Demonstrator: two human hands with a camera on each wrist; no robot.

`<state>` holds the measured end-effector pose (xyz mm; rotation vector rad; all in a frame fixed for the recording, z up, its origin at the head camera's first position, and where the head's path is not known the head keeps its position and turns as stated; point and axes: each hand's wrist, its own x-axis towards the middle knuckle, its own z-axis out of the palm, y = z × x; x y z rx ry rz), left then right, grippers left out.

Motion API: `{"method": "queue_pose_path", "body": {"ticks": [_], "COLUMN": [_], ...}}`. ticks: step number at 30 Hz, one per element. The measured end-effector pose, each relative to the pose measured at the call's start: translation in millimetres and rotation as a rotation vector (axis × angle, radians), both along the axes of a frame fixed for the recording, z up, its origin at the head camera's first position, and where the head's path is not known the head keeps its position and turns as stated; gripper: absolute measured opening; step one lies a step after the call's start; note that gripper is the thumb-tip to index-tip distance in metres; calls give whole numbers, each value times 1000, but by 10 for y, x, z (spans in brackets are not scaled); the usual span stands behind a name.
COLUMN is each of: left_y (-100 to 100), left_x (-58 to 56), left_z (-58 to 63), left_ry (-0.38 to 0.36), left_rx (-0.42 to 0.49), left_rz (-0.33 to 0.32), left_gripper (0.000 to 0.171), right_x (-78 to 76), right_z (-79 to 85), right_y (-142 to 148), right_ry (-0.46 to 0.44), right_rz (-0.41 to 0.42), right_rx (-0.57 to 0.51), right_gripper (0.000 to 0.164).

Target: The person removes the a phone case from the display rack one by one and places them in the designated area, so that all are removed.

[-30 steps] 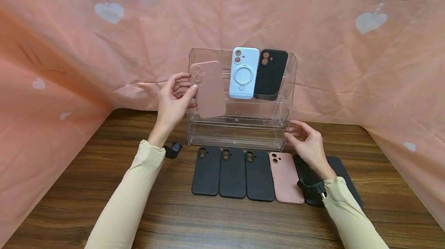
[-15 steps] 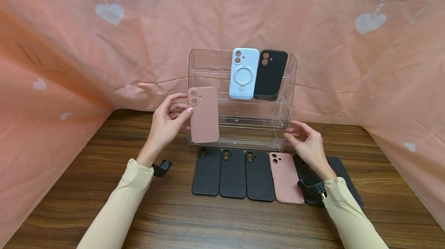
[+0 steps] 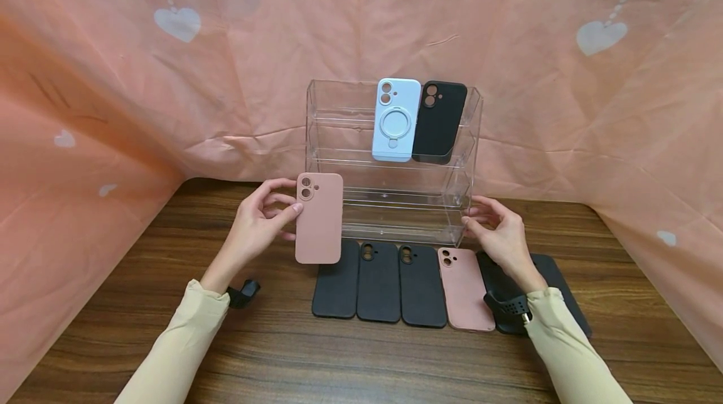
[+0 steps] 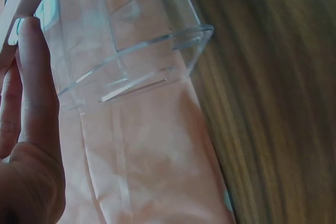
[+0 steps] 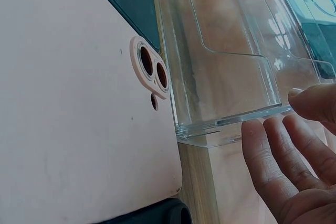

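My left hand (image 3: 257,222) holds a pink phone case (image 3: 319,222) upright by its left edge, thumb on the camera side. The case hangs in front of the lower left part of a clear acrylic display stand (image 3: 390,212), overlapping the leftmost black case in the head view. In the left wrist view, the case's edge (image 4: 23,3) shows beside a finger. My right hand (image 3: 499,231) grips the right side panel of the stand, thumb and fingertips at its edge. On the top tier stand a light blue phone case (image 3: 394,147) with a ring and a black phone case (image 3: 437,125).
A row lies on the wooden table (image 3: 316,360) before the stand: several black phone cases (image 3: 378,285) and another pink phone case (image 3: 465,291). The rightmost dark case (image 3: 559,291) is partly under my right wrist. A peach curtain (image 3: 536,109) closes the back and sides.
My left hand has brought the pink case down and to the left, away from the stand's upper tier toward the table. My right hand has stayed at the stand's side.
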<state>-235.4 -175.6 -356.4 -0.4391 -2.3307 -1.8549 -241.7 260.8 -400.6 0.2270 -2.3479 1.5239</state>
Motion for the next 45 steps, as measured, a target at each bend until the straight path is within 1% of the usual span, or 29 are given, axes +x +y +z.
{"method": "queue_pose_path", "body": {"ticks": [5, 11, 17, 24, 29, 34, 39, 45], "left_y": [-66, -138, -200, -269, -331, -401, -469, -502], "left_x": [37, 79, 111, 129, 154, 178, 196, 190], "left_z": [-48, -111, -164, -237, -271, -303, -346, -404], "left_ry": [-23, -79, -130, -192, -230, -280, -339, -395], "left_rx": [-27, -50, -67, -74, -94, -134, -182, -189], "left_rz": [-18, -39, -64, -77, -84, -108, -129, -133], "left_gripper": [43, 43, 44, 45, 46, 47, 47, 47], "right_x": [6, 7, -1, 3, 11, 13, 2, -12], "right_z": [-3, -6, -13, -10, 10, 21, 8, -14], "right_y": [0, 9, 11, 17, 3, 1, 7, 9], "right_ry": [-4, -3, -6, -18, -24, -19, -19, -12], "right_rz": [-1, 4, -5, -1, 4, 10, 7, 5], "right_rx": [-1, -9, 11, 11, -12, -21, -9, 9], "right_gripper": [50, 51, 49, 49, 50, 51, 50, 49]}}
